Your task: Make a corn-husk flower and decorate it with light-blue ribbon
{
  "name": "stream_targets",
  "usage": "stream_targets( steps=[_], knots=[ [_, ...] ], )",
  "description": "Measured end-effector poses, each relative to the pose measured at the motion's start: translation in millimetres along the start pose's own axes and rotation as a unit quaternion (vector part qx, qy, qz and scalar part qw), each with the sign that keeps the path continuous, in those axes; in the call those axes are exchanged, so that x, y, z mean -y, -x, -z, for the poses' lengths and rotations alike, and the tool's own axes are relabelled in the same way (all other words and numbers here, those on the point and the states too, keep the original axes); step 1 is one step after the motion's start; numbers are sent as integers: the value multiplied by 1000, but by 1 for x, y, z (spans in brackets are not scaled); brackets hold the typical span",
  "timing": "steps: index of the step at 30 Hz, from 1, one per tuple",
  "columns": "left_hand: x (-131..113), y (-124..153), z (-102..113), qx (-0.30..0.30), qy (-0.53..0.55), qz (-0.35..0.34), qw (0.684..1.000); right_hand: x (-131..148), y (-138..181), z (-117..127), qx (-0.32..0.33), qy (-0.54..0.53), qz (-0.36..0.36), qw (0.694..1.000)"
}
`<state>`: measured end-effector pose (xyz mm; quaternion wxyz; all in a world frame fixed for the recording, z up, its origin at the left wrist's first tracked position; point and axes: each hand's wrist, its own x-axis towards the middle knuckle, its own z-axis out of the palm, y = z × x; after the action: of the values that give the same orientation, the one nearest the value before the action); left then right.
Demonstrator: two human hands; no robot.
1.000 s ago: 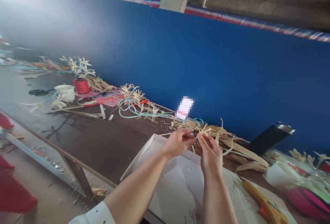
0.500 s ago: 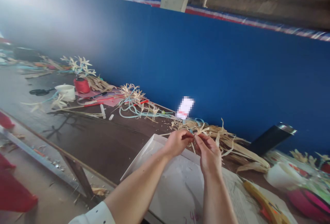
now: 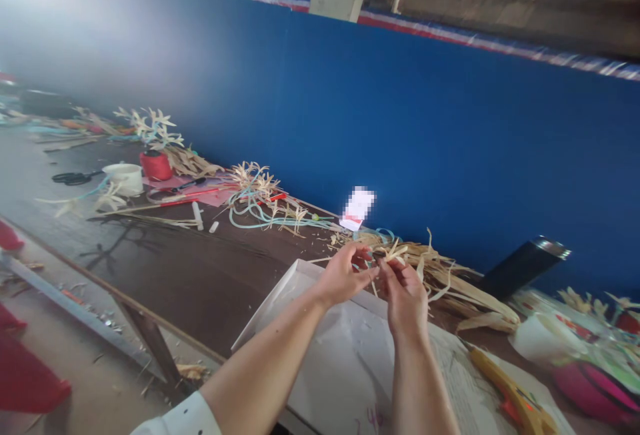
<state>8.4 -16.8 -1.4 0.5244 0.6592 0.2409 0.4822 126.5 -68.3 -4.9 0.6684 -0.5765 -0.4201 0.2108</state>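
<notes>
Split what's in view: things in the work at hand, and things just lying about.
Apparently in the work:
pale flower-like piece, in the right hand
small dark item beside the left hand, unidentifiable

Apparently lying about:
black scissors
red spool
yellow tool
black flask
pink pouch

There is one black flask (image 3: 517, 271), one white tray (image 3: 340, 355), one pink pouch (image 3: 593, 391).

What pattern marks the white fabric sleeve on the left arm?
Small dark dots on the white sleeve; head view.
</notes>
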Motion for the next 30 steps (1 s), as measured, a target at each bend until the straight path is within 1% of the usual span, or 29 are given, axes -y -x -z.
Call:
stream_targets(
  steps=[5,8,10,12,15,20,23,27,30],
  knots=[
    [-8,2,4,2,38,-11,999,4,3,-4,29,-11,7,999],
    [-7,1,6,0,84,-20,996,2,1,-6,24,-5,-2,1000],
    [-6,1,6,-15,112,-20,993,-1,0,-6,5,3,-14,1000],
    [-5,0,7,-42,132,-21,990,-3,-2,-5,-8,-1,-17,1000],
    [-2,-3,8,-76,145,-19,986,-6,-1,-5,3,-15,-8,1000],
    [0,-7,9,-110,105,0,988,-8,1,-8,58,24,10,998],
    [-2,-7,10,-107,77,7,991,-10,4,-12,78,39,15,996],
    [-1,-5,10,-102,42,14,994,-10,7,-17,108,42,1,993],
    [3,-6,10,-102,12,12,995,-8,8,-18,115,55,0,992]
  ],
)
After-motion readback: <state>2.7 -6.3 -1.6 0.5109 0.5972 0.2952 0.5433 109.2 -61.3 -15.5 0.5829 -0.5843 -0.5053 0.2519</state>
